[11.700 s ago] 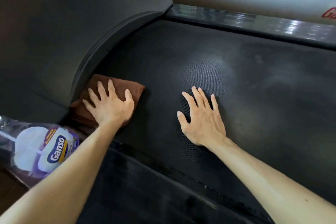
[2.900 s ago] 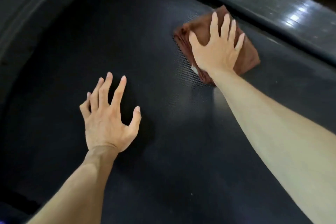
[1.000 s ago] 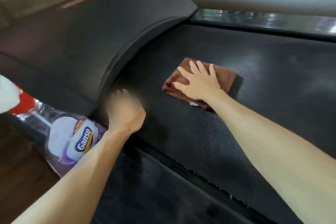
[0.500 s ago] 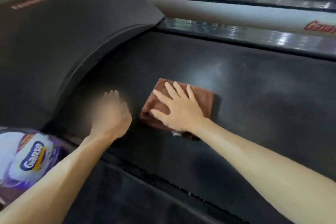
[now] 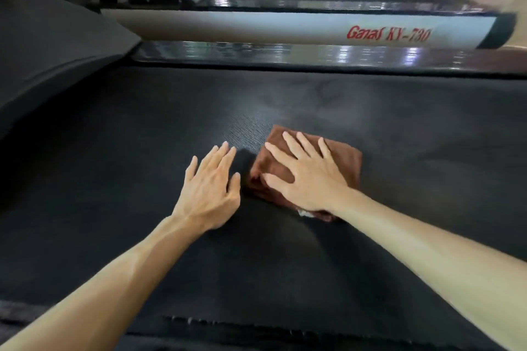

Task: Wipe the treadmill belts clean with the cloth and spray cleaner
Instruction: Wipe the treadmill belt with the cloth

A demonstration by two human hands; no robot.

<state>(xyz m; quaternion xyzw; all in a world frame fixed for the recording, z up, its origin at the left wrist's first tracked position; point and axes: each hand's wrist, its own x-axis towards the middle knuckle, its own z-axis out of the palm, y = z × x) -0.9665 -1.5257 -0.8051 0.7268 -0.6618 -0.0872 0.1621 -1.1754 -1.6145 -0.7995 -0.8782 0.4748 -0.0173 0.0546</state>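
Since half a second ago our cloth (image 5: 306,171) has slid right along the belt (image 5: 114,165), away from the hood (image 5: 57,45). Our right hand (image 5: 306,179) presses it flat, fingers (image 5: 291,141) spread; our left hand (image 5: 209,184) lies just beside, fingers straight. Bare belt stretches right; the side rail (image 5: 285,55) lies beyond.

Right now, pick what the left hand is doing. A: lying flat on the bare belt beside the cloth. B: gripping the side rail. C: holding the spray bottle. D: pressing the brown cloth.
A: the left hand lies open on the treadmill belt, beside the brown cloth under the right hand.
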